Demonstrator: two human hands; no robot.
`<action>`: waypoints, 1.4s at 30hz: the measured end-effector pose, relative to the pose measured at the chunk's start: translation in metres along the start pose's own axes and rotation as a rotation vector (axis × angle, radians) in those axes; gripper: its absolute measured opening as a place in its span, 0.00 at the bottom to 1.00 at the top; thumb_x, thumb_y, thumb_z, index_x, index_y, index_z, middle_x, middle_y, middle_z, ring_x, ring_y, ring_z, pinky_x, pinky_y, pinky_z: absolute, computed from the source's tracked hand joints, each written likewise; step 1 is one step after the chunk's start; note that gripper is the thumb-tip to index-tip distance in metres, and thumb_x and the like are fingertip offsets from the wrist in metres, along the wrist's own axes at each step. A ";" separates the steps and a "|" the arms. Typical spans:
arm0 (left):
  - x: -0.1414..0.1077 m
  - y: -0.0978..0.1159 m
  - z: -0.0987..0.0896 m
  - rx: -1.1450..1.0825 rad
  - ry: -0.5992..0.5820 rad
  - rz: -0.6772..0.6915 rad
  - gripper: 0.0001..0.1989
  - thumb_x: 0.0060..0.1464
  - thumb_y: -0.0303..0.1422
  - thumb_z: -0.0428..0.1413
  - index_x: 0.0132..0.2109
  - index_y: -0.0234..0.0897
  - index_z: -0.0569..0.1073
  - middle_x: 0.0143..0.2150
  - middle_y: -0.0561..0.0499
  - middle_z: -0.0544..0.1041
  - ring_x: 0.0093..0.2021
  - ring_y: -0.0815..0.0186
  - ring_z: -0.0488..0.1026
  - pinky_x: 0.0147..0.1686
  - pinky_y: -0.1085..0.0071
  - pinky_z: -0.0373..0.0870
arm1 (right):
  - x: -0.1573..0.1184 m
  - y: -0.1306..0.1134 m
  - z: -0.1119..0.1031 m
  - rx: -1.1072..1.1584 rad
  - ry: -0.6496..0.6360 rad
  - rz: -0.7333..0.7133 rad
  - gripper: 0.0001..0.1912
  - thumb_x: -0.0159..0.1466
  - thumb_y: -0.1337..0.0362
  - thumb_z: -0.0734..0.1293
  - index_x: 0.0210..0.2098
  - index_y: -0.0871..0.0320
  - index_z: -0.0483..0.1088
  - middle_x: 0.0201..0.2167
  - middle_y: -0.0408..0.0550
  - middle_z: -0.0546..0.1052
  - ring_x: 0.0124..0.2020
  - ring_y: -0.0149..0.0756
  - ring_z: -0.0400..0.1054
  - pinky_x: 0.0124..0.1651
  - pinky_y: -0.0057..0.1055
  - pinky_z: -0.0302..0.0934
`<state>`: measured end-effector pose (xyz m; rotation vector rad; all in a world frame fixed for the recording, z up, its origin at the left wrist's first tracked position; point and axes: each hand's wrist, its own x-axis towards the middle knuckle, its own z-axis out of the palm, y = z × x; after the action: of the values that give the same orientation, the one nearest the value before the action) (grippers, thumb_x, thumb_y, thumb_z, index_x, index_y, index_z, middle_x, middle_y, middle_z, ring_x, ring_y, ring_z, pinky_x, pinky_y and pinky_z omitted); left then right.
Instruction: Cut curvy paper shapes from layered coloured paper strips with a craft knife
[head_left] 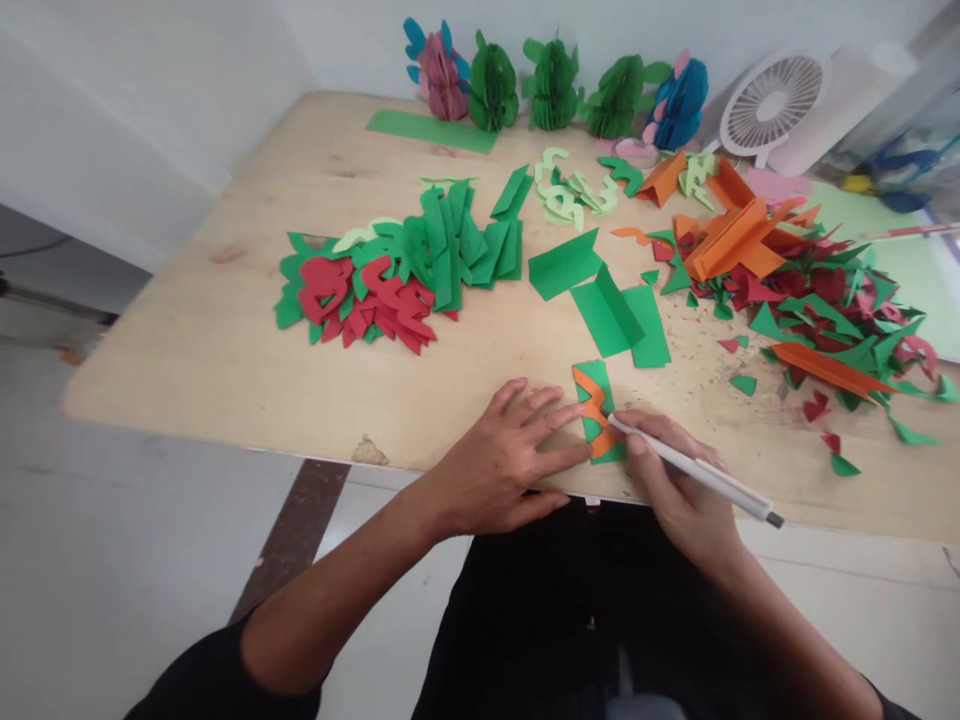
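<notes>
Orange paper cutout [595,405], wavy-edged, lies flat on a green strip [602,374], at the worktop [225,350]'s near edge, in front of the person.

Left hand [510,455]: fingers spread, gripping nothing, tips down at the cutout's left side. Reads as pinning it so it can't slide on the strip.

Right hand [679,480]: fingers pinched round a white pen [705,475], low on the barrel, tip at the cutout's right edge. Low grip is probably for control along the curve. Can't tell if the tip is marking.

Just beyond: folded green cards [566,265], loose, within easy reach. Left: red shapes [390,300] on the near side of a green stack [450,245], apparently kept apart from waste. Right: scrap heap [825,312] with orange folded pieces [731,240] on it, out of the left hand's way.

Farther: pale green cutouts [562,207]. At the far side, five pleated paper figures [551,85] stand in a row; white fan [775,105] to their right.
</notes>
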<state>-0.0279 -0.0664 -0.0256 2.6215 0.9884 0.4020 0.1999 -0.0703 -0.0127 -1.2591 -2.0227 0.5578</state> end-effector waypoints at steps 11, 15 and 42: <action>-0.001 -0.001 0.000 0.004 0.001 0.005 0.23 0.60 0.44 0.54 0.60 0.42 0.68 0.67 0.42 0.63 0.68 0.46 0.55 0.65 0.41 0.46 | 0.005 -0.003 0.017 0.033 0.037 0.228 0.04 0.64 0.61 0.66 0.36 0.53 0.72 0.30 0.44 0.80 0.30 0.35 0.74 0.33 0.31 0.66; -0.001 -0.001 0.001 -0.005 0.009 0.002 0.24 0.60 0.43 0.55 0.61 0.43 0.67 0.67 0.42 0.63 0.68 0.46 0.55 0.65 0.41 0.46 | 0.006 -0.003 0.017 0.024 0.033 0.231 0.04 0.64 0.61 0.65 0.36 0.53 0.72 0.30 0.44 0.80 0.28 0.34 0.73 0.31 0.30 0.65; -0.001 -0.001 0.001 -0.002 0.018 -0.004 0.23 0.59 0.43 0.55 0.60 0.43 0.68 0.67 0.43 0.63 0.68 0.47 0.55 0.66 0.42 0.46 | 0.007 -0.003 0.017 0.025 0.023 0.227 0.05 0.65 0.61 0.65 0.36 0.53 0.72 0.30 0.44 0.79 0.28 0.34 0.73 0.32 0.31 0.65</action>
<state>-0.0289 -0.0666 -0.0267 2.6179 0.9984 0.4267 0.1832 -0.0660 -0.0200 -1.4834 -1.8598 0.6687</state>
